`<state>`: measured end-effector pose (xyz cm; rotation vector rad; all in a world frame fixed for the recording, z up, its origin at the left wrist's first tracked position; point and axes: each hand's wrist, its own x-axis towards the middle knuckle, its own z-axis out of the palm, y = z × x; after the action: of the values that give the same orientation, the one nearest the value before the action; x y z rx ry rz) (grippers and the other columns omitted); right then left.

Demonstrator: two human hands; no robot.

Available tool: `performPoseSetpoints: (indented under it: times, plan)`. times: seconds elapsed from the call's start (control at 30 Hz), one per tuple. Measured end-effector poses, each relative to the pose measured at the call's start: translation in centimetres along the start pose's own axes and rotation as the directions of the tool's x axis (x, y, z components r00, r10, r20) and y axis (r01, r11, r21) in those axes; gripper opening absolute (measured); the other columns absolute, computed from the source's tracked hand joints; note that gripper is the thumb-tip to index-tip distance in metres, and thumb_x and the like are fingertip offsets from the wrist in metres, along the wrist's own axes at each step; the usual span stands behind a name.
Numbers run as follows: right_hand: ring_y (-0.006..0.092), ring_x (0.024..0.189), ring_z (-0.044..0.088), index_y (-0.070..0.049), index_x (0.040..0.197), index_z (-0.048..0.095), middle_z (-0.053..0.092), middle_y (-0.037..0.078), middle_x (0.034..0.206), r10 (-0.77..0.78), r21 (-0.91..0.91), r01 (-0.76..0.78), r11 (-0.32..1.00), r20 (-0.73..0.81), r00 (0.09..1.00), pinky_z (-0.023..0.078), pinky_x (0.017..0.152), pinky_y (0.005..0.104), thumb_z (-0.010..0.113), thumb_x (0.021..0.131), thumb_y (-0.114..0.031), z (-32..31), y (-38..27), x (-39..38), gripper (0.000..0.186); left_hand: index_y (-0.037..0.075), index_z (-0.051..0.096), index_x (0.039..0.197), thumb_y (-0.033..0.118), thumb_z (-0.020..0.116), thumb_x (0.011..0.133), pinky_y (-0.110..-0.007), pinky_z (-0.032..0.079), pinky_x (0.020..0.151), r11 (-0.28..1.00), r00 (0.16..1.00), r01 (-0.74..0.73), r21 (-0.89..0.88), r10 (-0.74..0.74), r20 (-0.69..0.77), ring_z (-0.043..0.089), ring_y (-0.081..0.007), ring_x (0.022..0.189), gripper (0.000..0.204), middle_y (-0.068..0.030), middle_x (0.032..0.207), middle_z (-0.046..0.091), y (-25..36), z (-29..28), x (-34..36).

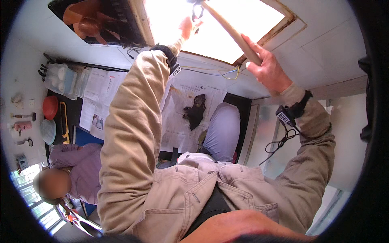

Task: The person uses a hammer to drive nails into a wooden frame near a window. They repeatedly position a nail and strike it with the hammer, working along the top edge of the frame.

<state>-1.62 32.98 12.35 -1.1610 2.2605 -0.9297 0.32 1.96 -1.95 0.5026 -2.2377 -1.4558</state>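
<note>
My right hand (pixel 269 69) is closed round the wooden handle of a hammer (pixel 229 28). The handle slants up to the left across a bright opening, and its dark head is cut off by the top edge. Close to that head, my left hand (pixel 187 28) is raised, its fingers closed on a black tool that looks like pliers (pixel 197 13). Glare washes out the fingers and the tool's far end. Both hands are at the wood-framed opening (pixel 289 18), whose edges look worn and stained.
A fan (pixel 87 25) with orange-brown blades sits left of the opening. Thin wires (pixel 231 73) hang below it. Newspaper sheets (pixel 96 106) and a dark cloth (pixel 196 112) lie on the counter, beside my knee (pixel 223 127). At left are a hacksaw (pixel 64 121), plastic tub (pixel 60 81) and another person (pixel 83 170).
</note>
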Motion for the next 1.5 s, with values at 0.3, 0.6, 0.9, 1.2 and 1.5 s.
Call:
performPoseSetpoints:
  times: [0.3,0.6,0.9,1.2,1.5]
  plan:
    - [0.0094,0.064,0.051,-0.013,0.151,0.043,0.063,0.007,0.102,-0.125,-0.020,0.126,0.992,0.028,0.992,0.049,0.062,0.0238,0.053,0.082,-0.003,-0.1,0.7,0.1,0.071,-0.003,0.060,0.101,0.026,0.070,0.094,-0.033,0.059,0.062,0.997,0.999,-0.045,0.068,0.044,0.012,0.067,-0.0194,0.071,0.032,-0.0119,0.082,0.067,0.1,0.1,0.4]
    - [0.0116,0.071,0.057,-0.013,0.151,0.042,0.064,0.010,0.109,-0.060,-0.025,0.061,0.998,0.029,0.998,0.052,0.067,0.0260,0.052,0.085,-0.006,-0.7,0.7,0.4,0.068,-0.005,0.061,0.101,0.029,0.070,0.093,-0.034,0.059,0.062,0.987,0.995,-0.102,0.128,0.103,-0.003,0.067,-0.0194,0.070,0.036,-0.0128,0.082,0.068,0.4,0.0,0.1]
    - [0.0101,0.063,0.054,-0.014,0.150,0.044,0.059,0.005,0.081,-0.197,-0.042,0.194,0.980,-0.061,0.979,0.050,0.063,0.0247,0.053,0.084,-0.006,0.5,0.9,0.5,0.067,-0.005,0.061,0.101,0.031,0.071,0.093,-0.032,0.058,0.060,0.993,0.998,-0.064,0.098,0.064,0.001,0.068,-0.0186,0.070,0.038,-0.0132,0.084,0.070,0.3,-0.1,0.1]
    - [0.0129,0.064,0.055,-0.014,0.149,0.046,0.061,0.007,0.080,-0.207,-0.162,0.202,0.966,-0.013,0.978,0.053,0.066,0.0283,0.055,0.082,-0.007,-0.2,2.4,0.3,0.068,-0.005,0.062,0.101,0.031,0.071,0.092,-0.032,0.057,0.060,0.998,0.999,-0.034,0.058,0.034,0.004,0.068,-0.0182,0.070,0.038,-0.0127,0.084,0.070,0.8,-0.1,0.1]
    - [0.0205,0.105,0.064,-0.011,0.149,0.045,0.064,0.017,0.126,-0.249,-0.018,0.249,0.968,-0.127,0.960,0.048,0.096,0.0283,0.054,0.080,-0.004,-0.2,1.8,0.3,0.070,-0.004,0.062,0.101,0.032,0.071,0.092,-0.031,0.057,0.060,1.000,1.000,0.020,-0.007,-0.020,0.000,0.068,-0.0178,0.070,0.038,-0.0121,0.084,0.070,1.4,0.1,0.0]
